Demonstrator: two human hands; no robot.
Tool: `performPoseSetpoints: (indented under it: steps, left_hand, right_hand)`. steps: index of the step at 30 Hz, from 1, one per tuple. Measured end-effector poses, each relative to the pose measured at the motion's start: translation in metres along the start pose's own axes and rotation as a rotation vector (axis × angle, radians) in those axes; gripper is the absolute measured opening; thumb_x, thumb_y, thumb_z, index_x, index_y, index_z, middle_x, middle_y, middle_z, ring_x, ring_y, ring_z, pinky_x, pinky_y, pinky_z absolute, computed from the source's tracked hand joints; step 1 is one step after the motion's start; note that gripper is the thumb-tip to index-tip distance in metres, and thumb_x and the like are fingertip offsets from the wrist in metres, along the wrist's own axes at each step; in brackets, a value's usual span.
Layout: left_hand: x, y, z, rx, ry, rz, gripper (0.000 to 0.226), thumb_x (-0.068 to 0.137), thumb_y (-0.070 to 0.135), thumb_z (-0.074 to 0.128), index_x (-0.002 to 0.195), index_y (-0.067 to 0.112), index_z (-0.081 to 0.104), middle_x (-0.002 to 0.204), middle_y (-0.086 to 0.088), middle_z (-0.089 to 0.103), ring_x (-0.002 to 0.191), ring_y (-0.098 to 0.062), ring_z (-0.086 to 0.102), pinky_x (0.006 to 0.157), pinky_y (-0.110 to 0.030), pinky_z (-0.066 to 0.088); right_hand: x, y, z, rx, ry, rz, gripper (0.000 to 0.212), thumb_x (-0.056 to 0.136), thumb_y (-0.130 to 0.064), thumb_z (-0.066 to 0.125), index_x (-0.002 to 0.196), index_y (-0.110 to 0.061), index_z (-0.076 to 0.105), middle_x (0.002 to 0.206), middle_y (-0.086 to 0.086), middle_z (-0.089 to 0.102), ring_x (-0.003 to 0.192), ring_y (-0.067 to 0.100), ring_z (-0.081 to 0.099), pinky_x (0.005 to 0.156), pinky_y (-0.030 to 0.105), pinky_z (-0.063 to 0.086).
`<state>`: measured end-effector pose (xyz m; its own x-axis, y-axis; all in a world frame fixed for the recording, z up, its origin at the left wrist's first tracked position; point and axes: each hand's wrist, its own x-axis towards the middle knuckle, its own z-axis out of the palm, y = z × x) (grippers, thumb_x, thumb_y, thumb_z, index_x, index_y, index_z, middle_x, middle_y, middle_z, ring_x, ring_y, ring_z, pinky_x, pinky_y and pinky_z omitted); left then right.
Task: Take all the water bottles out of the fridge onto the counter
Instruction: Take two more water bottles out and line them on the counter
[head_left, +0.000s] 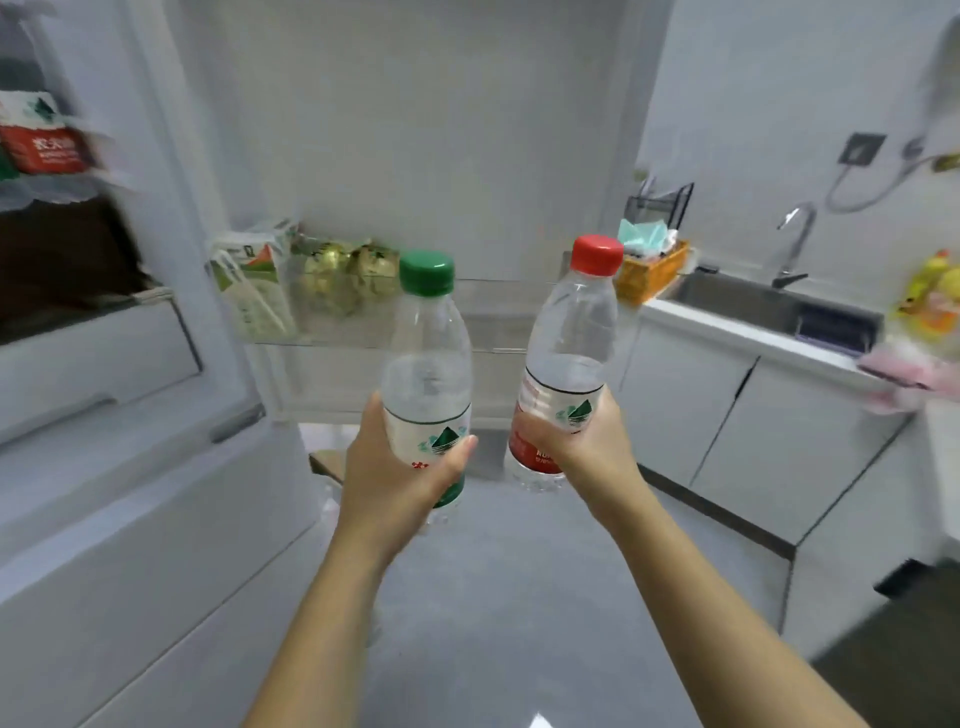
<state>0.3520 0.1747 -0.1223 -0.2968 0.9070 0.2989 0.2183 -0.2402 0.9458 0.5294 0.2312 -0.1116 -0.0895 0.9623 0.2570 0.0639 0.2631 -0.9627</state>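
head view, kitchen with the fridge (114, 467) open on the left. the left hand (400, 467) grasps the green-capped bottle (427, 358) around its white label, thumb on the near side and fingers wrapped behind. the right hand (576, 441) grasps the red-capped bottle (567, 338) around its red-and-white label, fingers curled across the front. both bottles are clear plastic, held in the air side by side and apart, above the grey floor (493, 597). they are in front of the fridge and short of the counter (748, 338). the green-capped one stands nearly upright; the red-capped one leans with its cap to the right.

behind the bottles a clear shelf (493, 322) is fixed to a white panel of the fridge. its left end holds a green-and-white carton (252, 291), with gold-wrapped items (337, 278) just beside it. at the far left edge a third bottle (47, 140), blurred, with a red-and-white label, sits high in the fridge above a dark compartment (67, 260).

on the right, a white counter runs along a pale wall above white cabinet doors (727, 415). set into the counter is a steel sink (748, 301) with a curved faucet (795, 241) behind it. at the counter's near end stands an orange basket (657, 273) with teal cloth in it, and behind that a black wire rack (661, 202). a pink cloth (914, 376) lies on the counter edge at far right, below a yellow toy (932, 291). a grey wall plate (862, 149) is mounted above the sink.
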Motion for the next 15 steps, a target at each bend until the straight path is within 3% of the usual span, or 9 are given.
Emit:
performPoseSetpoints:
  steps: [5,11,15]
  left_hand:
    - [0.002,0.006,0.074,-0.043,-0.207,0.027,0.048,0.072,0.011,0.082,0.098,0.036,0.050,0.084,0.021,0.067,0.080,0.009,0.063,0.063,-0.006,0.046]
    - [0.021,-0.008,0.171,-0.121,-0.452,0.015,0.055,0.073,0.007,0.081,0.100,0.043,0.049,0.089,0.027,0.066,0.083,0.005,0.064,0.065,-0.011,0.050]
    - [0.043,-0.012,0.242,-0.186,-0.610,0.009,0.056,0.074,0.007,0.081,0.104,0.042,0.048,0.089,0.031,0.064,0.082,0.009,0.062,0.063,-0.008,0.048]
  right_hand:
    - [-0.013,0.017,-0.071,-0.039,0.209,0.058,0.044,0.076,-0.009,0.080,0.113,-0.019,0.058,0.101,-0.001,0.071,0.093,0.012,0.069,0.079,0.028,0.056]
    - [-0.016,0.047,-0.153,-0.139,0.448,0.137,0.047,0.075,-0.008,0.081,0.106,-0.031,0.055,0.099,-0.009,0.069,0.089,0.000,0.067,0.074,0.016,0.051]
    - [-0.006,0.062,-0.208,-0.183,0.560,0.176,0.046,0.077,-0.008,0.081,0.112,-0.023,0.055,0.100,-0.006,0.070,0.091,0.002,0.068,0.075,0.017,0.052]
